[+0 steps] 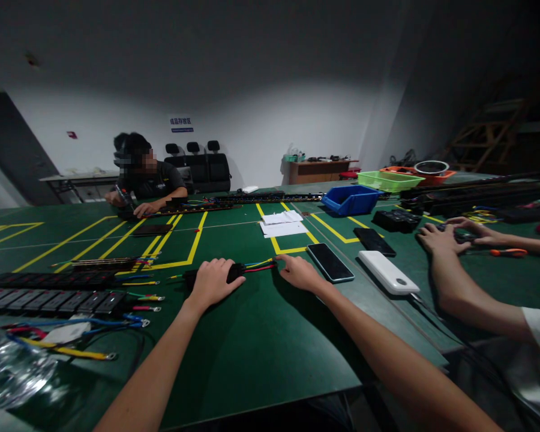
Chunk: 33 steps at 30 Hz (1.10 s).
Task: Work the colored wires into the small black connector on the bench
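My left hand (213, 279) rests over a black part (235, 273) near the middle of the green table, its fingers wrapped round it. Blue, yellow and red wires (258, 266) run from that part to the right. At their far end my right hand (297, 271) has its thumb and index finger at the wire tips, with the fingers bent together. A dark-screened phone (330, 262) lies just right of my right hand. Black strips of modules (67, 300) with ringed wire ends lie on the left.
A white power bank (388, 273) with a cable and a black phone (374, 241) lie right. Beyond are papers (283, 224) and a blue bin (350, 200). One person works across the table; another's hands (445, 240) are at the right, near an orange-handled tool (509, 252).
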{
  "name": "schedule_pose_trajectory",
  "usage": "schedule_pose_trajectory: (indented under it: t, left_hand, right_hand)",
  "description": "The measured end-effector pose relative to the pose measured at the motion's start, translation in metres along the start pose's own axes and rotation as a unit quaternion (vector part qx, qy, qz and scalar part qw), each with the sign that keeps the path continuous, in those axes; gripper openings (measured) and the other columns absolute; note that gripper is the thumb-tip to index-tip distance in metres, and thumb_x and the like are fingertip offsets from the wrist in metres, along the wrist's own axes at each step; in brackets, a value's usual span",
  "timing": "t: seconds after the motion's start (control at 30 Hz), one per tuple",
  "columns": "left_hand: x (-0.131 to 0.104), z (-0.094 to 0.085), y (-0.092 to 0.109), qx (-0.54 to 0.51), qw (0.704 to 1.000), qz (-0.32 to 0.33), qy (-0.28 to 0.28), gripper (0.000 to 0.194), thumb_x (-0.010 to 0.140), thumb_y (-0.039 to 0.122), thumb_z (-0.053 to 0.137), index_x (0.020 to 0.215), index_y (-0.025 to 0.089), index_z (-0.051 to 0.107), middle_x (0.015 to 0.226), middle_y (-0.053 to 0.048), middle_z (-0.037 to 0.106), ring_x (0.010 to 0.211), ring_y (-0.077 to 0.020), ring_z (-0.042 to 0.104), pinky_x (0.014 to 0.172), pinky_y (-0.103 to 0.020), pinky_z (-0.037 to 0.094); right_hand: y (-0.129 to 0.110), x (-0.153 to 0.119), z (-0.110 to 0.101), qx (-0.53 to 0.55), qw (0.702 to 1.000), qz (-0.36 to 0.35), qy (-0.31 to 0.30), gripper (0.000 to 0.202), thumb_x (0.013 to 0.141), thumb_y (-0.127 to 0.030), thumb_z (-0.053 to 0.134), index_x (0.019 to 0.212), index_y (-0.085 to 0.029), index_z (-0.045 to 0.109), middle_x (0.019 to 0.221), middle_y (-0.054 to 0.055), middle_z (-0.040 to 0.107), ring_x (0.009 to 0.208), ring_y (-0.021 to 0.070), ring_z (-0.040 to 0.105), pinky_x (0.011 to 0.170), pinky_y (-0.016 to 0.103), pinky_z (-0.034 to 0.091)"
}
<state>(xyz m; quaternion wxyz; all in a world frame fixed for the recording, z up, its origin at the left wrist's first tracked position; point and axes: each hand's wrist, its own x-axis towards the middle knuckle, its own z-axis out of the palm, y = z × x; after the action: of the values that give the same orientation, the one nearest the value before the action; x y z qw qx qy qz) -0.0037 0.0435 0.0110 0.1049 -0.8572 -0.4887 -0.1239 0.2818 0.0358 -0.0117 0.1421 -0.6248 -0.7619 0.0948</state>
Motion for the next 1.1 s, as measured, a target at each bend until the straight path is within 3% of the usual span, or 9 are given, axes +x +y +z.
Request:
schedule_pose_trajectory:
  t: [0.33, 0.53, 0.67, 0.87, 1.1]
  left_hand:
    - [-0.001, 0.000, 0.000, 0.009, 1.000, 0.001, 0.006, 0.054, 0.093, 0.067, 0.047, 0.113, 0.020, 0.066, 0.106, -0.010, 0.071, 0.096, -0.0279, 0.063, 0.081, -0.039, 0.043]
    - [-0.002, 0.001, -0.001, 0.000, 1.000, 0.002, 0.007, 0.055, 0.093, 0.068, 0.046, 0.113, 0.020, 0.066, 0.106, -0.010, 0.071, 0.096, -0.0276, 0.063, 0.081, -0.039, 0.043]
    - [-0.001, 0.001, -0.002, -0.001, 1.000, 0.003, 0.006, 0.057, 0.093, 0.068, 0.045, 0.113, 0.020, 0.065, 0.106, -0.010, 0.071, 0.095, -0.0277, 0.063, 0.081, -0.040, 0.043]
    - [-0.001, 0.001, -0.001, -0.006, 1.000, -0.001, 0.003, 0.057, 0.092, 0.069, 0.045, 0.113, 0.021, 0.066, 0.106, -0.010, 0.071, 0.095, -0.0273, 0.063, 0.081, -0.040, 0.043]
    - [-0.001, 0.003, -0.002, 0.003, 1.000, 0.002, 0.009, 0.057, 0.093, 0.069, 0.045, 0.113, 0.020, 0.066, 0.107, -0.011, 0.071, 0.096, -0.0277, 0.063, 0.081, -0.039, 0.043]
  right_hand:
    - [-0.010, -0.004, -0.007, -0.042, 0.999, 0.029, -0.008, 0.039, 0.090, -0.024, 0.050, 0.126, -0.026, 0.065, 0.108, 0.008, 0.073, 0.099, 0.0252, 0.068, 0.073, 0.028, 0.041]
    - [-0.010, -0.004, -0.006, -0.037, 0.998, 0.048, 0.013, 0.048, 0.091, -0.024, 0.051, 0.139, -0.022, 0.057, 0.107, 0.012, 0.073, 0.098, 0.0260, 0.068, 0.071, 0.028, 0.040]
    - [-0.006, 0.001, -0.003, 0.010, 0.999, 0.041, 0.004, 0.046, 0.088, -0.022, 0.052, 0.134, -0.020, 0.061, 0.097, 0.008, 0.073, 0.090, 0.0224, 0.067, 0.067, 0.026, 0.037]
    - [0.002, 0.008, 0.001, 0.104, 0.994, 0.012, 0.037, 0.045, 0.087, -0.020, 0.051, 0.130, -0.015, 0.063, 0.080, 0.003, 0.070, 0.076, 0.0172, 0.061, 0.066, 0.024, 0.037]
    - [0.001, 0.003, 0.000, 0.039, 0.999, 0.015, 0.007, 0.046, 0.086, -0.021, 0.054, 0.131, -0.020, 0.064, 0.087, 0.005, 0.072, 0.078, 0.0176, 0.063, 0.063, 0.024, 0.033]
